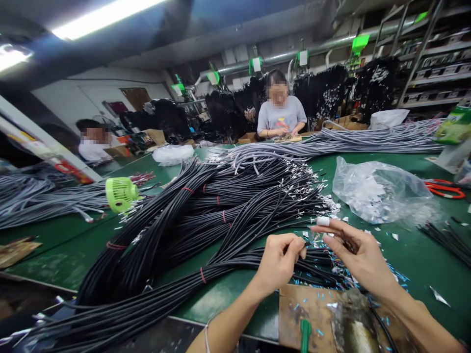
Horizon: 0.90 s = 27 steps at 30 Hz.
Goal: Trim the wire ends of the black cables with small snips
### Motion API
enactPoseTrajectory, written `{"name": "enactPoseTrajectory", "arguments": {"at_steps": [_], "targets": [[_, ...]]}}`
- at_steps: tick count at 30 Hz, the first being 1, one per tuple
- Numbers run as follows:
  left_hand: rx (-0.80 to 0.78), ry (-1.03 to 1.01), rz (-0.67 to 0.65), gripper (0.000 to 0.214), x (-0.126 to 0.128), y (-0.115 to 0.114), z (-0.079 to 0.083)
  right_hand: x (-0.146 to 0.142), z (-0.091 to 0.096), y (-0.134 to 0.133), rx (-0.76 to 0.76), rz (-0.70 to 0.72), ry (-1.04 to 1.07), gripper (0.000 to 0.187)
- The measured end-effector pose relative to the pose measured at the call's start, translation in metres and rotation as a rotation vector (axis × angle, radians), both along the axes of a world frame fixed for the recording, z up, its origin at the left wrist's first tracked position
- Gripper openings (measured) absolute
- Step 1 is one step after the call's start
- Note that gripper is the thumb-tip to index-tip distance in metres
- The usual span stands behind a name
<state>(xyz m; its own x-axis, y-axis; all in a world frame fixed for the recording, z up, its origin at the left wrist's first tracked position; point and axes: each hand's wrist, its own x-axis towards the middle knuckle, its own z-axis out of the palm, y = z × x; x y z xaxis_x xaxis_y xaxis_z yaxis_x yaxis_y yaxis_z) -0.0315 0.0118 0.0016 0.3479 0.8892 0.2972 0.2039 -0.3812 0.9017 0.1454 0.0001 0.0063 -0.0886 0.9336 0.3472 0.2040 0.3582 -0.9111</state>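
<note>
My left hand pinches the end of a black cable between thumb and curled forefinger. Thin coloured wires fan out of that end towards my right hand. White tape wraps one fingertip of the right hand, whose fingers are bent around a small dark object, mostly hidden. Below both hands, a worn wooden board carries blue wire scraps, a green-handled tool and a plastic-wrapped lump. Bundles of black cables, tied with red bands, spread left of the hands.
Grey cables lie across the far side of the green table. A clear plastic bag with white scraps sits at right, near orange-handled scissors. A green fan stands left. One person works opposite, another farther left.
</note>
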Motion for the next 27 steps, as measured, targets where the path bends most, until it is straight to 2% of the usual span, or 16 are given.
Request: {"name": "enactPoseTrajectory", "arguments": {"at_steps": [4, 9, 13, 19, 21, 24, 27], "targets": [[-0.022, 0.030, -0.012, 0.049, 0.000, -0.001, -0.002, 0.002, 0.003, 0.000, -0.072, 0.063, 0.076, 0.032], [0.057, 0.077, 0.073, 0.043, 0.003, -0.003, -0.002, 0.003, 0.004, -0.002, -0.088, -0.034, 0.119, 0.029], [0.156, 0.092, 0.142, 0.036, 0.005, -0.005, -0.001, 0.003, 0.006, -0.006, -0.003, -0.131, 0.069, 0.027], [0.267, 0.128, 0.198, 0.029, 0.007, -0.008, -0.001, 0.002, 0.004, -0.011, 0.112, -0.194, -0.072, 0.019], [0.277, 0.136, 0.212, 0.028, 0.008, -0.009, -0.001, 0.002, -0.001, -0.013, 0.173, -0.243, -0.148, 0.021], [0.249, 0.131, 0.221, 0.029, 0.010, -0.009, -0.003, 0.003, -0.012, -0.017, 0.355, -0.322, -0.288, 0.031], [0.176, 0.112, 0.231, 0.033, 0.011, -0.008, -0.005, 0.006, -0.023, -0.022, 0.590, -0.237, -0.417, 0.048]]}}
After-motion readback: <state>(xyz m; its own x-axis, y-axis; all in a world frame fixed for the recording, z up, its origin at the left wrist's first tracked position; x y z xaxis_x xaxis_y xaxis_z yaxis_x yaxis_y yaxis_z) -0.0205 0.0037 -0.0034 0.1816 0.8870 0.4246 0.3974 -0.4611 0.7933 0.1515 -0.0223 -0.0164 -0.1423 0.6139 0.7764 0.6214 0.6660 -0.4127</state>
